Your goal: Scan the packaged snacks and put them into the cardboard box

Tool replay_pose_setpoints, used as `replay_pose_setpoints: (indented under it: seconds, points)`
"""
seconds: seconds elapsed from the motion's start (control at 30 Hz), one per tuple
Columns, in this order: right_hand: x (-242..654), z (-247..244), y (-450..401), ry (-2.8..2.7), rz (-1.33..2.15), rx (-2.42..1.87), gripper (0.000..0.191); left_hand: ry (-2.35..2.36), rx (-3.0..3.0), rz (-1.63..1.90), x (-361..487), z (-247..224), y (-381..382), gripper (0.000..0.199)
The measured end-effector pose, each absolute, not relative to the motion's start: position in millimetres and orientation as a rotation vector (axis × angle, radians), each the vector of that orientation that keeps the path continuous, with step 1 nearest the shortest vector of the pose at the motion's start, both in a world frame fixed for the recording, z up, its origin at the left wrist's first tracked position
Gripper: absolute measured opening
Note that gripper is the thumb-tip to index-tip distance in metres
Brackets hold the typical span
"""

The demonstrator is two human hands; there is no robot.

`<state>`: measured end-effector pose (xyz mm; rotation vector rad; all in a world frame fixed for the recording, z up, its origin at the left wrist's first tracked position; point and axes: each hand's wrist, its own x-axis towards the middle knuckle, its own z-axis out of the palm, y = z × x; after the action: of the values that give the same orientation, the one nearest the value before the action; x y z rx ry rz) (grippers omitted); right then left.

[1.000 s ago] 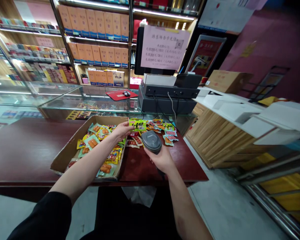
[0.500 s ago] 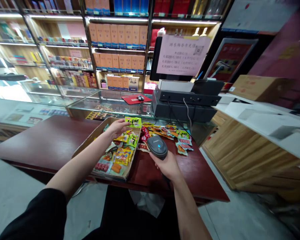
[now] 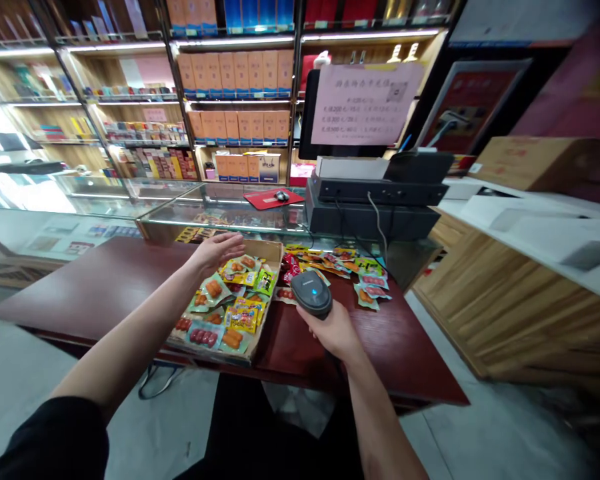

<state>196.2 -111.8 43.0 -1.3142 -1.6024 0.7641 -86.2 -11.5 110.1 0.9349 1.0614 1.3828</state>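
My right hand (image 3: 334, 328) grips a dark barcode scanner (image 3: 312, 293) with a small blue light on its top, held over the front of the table. My left hand (image 3: 219, 252) hovers above the far left part of a cardboard box (image 3: 271, 252), fingers stretched out and nothing in them. Inside the box lie several small snack packets, among them a yellow packet (image 3: 242, 316), a green packet (image 3: 265, 281) and a clear packet of dark red sausages (image 3: 203, 336). A red packet (image 3: 290, 267) lies just right of the box.
More snack packets (image 3: 373, 283) are spread over the right back of the dark red table (image 3: 115, 280). Behind it, a glass counter (image 3: 210, 200) carries a mouse (image 3: 281, 195), a cash drawer (image 3: 370, 217) and a screen with a pink sheet (image 3: 363, 103). Cables hang down near the packets.
My left hand has let go of the green packet it held and moved left, with fingers now extended. The right hand keeps the scanner almost in place.
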Motion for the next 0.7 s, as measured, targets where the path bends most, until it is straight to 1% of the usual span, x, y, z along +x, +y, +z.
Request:
replay_pose_setpoints:
  seconds: [0.1, 0.23, 0.33, 0.4, 0.5, 0.6, 0.7]
  points:
    - [216.8, 40.2, -114.6, -1.556, 0.746, -1.355, 0.036, 1.007, 0.976, 1.238, -36.7, 97.3, 1.0, 0.026]
    - [255.0, 39.2, -123.3, -1.472, 0.655, -1.452, 0.033, 0.965, 1.043, 1.046, 45.1, 72.6, 17.4, 0.032]
    - [286.4, 39.8, -133.6, -1.404, 0.591, -1.516, 0.033, 0.918, 1.196, 0.909, 104.8, 51.8, 27.7, 0.034]
    - [305.9, 39.0, -141.6, -1.349, 0.514, -1.521, 0.038, 0.926, 1.390, 0.828, 139.2, 38.6, 33.8, 0.030]
    - [330.6, 35.4, -154.5, -1.275, 0.422, -1.570, 0.043, 0.958, 1.843, 0.742, 181.4, 21.5, 41.0, 0.027]
    - [348.1, 30.8, -167.2, -1.212, 0.415, -1.654, 0.038, 0.892, 2.275, 0.645, 213.0, 8.5, 42.6, 0.039]
    - [357.7, 28.3, -177.7, -1.173, 0.437, -1.688, 0.034, 0.850, 2.452, 0.529, 234.1, -0.8, 39.7, 0.046]
